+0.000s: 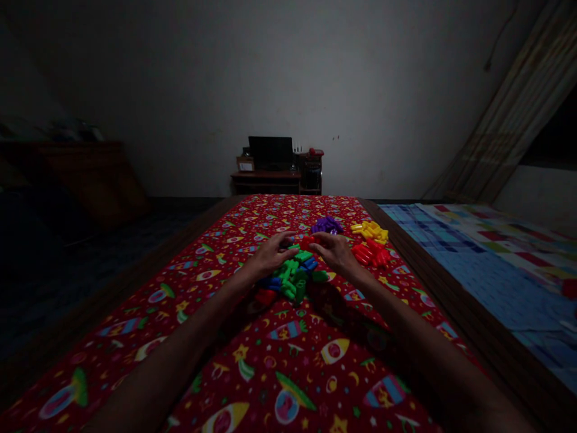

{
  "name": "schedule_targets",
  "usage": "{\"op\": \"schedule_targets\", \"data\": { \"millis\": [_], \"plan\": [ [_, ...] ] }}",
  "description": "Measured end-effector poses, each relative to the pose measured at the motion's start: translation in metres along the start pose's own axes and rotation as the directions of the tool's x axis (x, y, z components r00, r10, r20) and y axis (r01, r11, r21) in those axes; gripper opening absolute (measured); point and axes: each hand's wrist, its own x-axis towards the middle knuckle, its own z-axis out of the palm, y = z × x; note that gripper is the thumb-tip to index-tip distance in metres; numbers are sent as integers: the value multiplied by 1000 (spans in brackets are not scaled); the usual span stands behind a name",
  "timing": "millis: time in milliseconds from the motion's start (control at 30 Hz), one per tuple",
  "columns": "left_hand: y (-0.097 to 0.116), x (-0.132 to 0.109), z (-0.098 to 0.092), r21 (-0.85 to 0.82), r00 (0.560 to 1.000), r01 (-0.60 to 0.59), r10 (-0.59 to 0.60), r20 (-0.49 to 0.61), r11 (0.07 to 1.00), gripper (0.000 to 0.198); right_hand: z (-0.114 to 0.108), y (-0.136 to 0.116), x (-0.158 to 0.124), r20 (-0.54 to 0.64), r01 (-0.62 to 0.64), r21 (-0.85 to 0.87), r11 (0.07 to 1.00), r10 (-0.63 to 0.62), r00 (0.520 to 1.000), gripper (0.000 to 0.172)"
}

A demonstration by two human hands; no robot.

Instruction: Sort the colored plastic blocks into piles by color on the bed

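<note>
My right hand [334,251] pinches a red plastic block [307,242] between thumb and fingers. Just left of it, my left hand [271,254] hovers at the pile with thumb and fingers apart and curved; no held piece shows in it. Below both hands lies a mixed pile of green blocks [288,276], with blue blocks [270,282] and a red piece [265,296] at its near left side. Sorted by colour beyond my right hand are purple blocks [327,225], yellow blocks [370,231] and red blocks [372,254].
Everything lies on a red cloth [288,343] printed with rockets and stars, bordered by brown edges. At the far end stands a low desk [265,175] with a dark monitor [271,152]. A patchwork-covered surface [487,264] is on the right, a wooden cabinet [90,180] on the left.
</note>
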Motion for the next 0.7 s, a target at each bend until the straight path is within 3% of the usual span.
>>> {"op": "schedule_targets", "data": {
  "millis": [167, 267, 333, 433, 533, 700],
  "plan": [
    [-19, -1, -7, 198, 988, -92, 64, 141, 976, 38, -44, 39, 9, -51, 54, -414, 909, -82, 995, 24],
    [-23, 0, -13, 214, 989, -85, 55, 140, 973, 42, -68, 65, 8, 16, -67, -634, 771, 99, 995, 33],
    [-25, 1, -16, 216, 988, -84, 54, 142, 973, 44, -76, 76, 4, 61, -123, -728, 675, 241, 969, 37],
    [-25, 0, -17, 227, 986, -95, 60, 156, 969, 44, -79, 82, 0, 112, -159, -806, 571, 411, 905, 36],
    [-22, -2, -18, 241, 986, -107, 71, 154, 965, 42, -76, 84, -1, 126, -173, -831, 529, 482, 867, 34],
    [-12, -1, -25, 256, 988, -104, 70, 141, 961, 41, -76, 79, 3, 29, -191, -796, 574, 352, 936, 39]
  ]
}}
